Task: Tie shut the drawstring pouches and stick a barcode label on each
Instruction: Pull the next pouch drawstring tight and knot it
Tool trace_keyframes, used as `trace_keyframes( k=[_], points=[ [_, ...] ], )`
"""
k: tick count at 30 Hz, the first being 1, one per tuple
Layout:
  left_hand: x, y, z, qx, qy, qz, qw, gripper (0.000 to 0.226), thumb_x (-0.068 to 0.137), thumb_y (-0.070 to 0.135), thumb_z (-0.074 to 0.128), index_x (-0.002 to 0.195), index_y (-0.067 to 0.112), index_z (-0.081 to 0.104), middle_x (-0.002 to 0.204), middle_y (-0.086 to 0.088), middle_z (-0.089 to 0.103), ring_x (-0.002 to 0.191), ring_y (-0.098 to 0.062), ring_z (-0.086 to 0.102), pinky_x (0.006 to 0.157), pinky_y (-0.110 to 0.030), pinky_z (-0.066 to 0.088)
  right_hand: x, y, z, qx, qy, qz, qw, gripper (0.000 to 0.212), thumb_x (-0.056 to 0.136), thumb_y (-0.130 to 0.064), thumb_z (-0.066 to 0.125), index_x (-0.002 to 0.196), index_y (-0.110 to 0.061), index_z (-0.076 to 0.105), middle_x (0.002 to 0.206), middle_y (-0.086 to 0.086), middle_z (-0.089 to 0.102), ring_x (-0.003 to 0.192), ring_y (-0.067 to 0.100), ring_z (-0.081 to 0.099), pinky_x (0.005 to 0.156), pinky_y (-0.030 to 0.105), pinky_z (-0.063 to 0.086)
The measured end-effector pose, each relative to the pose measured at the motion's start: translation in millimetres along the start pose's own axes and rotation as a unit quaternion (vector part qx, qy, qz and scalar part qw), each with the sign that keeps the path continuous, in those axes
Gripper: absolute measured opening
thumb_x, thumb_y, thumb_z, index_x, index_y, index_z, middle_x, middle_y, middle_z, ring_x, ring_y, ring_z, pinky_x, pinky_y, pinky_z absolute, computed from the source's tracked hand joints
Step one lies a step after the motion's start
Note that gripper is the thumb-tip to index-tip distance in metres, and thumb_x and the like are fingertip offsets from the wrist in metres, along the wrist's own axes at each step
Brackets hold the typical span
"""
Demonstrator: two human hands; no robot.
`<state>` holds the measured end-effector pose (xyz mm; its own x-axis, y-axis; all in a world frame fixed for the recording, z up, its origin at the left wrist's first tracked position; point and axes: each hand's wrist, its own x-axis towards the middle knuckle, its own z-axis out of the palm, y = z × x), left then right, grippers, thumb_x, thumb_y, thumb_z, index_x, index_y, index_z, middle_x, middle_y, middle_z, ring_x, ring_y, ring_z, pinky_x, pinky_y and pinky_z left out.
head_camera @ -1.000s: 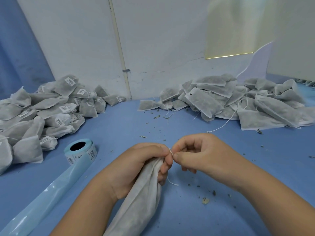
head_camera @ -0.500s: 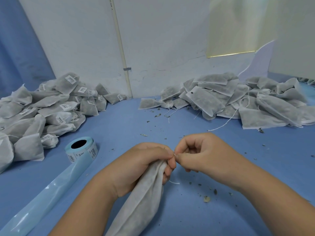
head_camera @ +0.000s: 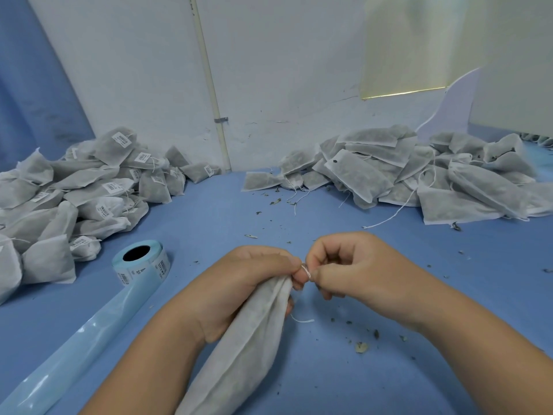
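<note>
Blue desk (head_camera: 209, 223) carries a labelled pouch pile (head_camera: 89, 190) far left and an unlabelled pile (head_camera: 404, 181) far right. One pouch (head_camera: 239, 354) is front centre, with the label roll (head_camera: 140, 262) to its left. Left hand (head_camera: 239, 289) grip clamped round the pouch's bunched neck; right hand (head_camera: 350, 271) just beside it, grip pinched on the white drawstring (head_camera: 306, 271) at the neck.

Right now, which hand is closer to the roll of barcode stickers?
Left. The left hand grips the pouch neck, right of the barcode label roll; the right hand pinches the drawstring farther right.
</note>
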<state>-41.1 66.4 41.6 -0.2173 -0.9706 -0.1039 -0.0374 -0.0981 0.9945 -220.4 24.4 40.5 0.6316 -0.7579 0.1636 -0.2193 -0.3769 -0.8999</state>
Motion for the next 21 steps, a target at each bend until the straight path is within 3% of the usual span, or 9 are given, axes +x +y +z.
trace_keyframes(
  k=[4,7,14,21],
  points=[
    [0.4,-1.8,-3.3,-0.003,0.044,0.010,0.999,0.014,0.072,0.022,0.065,0.064,0.012,0.067,0.056,-0.004,0.056,0.042,-0.019,0.049,0.048,-0.025,0.042,0.0,1.2,-2.0,0.024,0.001,-0.008,1.000,0.009,0.065,-0.024,0.056,0.065,-0.024,0.064,0.058,-0.006,0.060,0.065,0.022,0.045,0.064,0.040,0.038],
    [-0.5,-1.1,-2.4,-0.025,0.023,0.019,0.999,0.014,0.075,0.022,0.066,0.065,0.012,0.067,0.067,-0.005,0.058,0.043,-0.019,0.049,0.048,-0.026,0.043,1.8,3.0,-2.4,0.021,0.026,-0.013,0.999,0.009,0.067,-0.029,0.059,0.068,-0.024,0.067,0.058,-0.005,0.061,0.062,0.018,0.049,0.063,0.037,0.040],
    [-0.2,-1.6,-0.3,-0.061,-0.003,0.017,0.998,0.018,0.078,0.020,0.061,0.065,0.010,0.067,0.064,-0.006,0.056,0.045,-0.019,0.048,0.049,-0.026,0.044,2.4,3.3,-2.3,0.020,0.069,-0.031,0.997,0.010,0.078,-0.022,0.066,0.068,-0.023,0.066,0.058,-0.008,0.059,0.054,0.005,0.058,0.055,0.021,0.042],
    [2.2,-1.0,-1.7,-0.107,-0.022,-0.003,0.994,0.019,0.077,0.022,0.059,0.062,0.011,0.061,0.061,-0.005,0.052,0.042,-0.018,0.046,0.048,-0.026,0.043,1.4,-0.2,1.2,0.040,0.062,-0.044,0.996,0.015,0.071,-0.031,0.063,0.071,-0.018,0.069,0.058,0.003,0.062,0.053,0.011,0.057,0.050,0.025,0.042]
  ],
)
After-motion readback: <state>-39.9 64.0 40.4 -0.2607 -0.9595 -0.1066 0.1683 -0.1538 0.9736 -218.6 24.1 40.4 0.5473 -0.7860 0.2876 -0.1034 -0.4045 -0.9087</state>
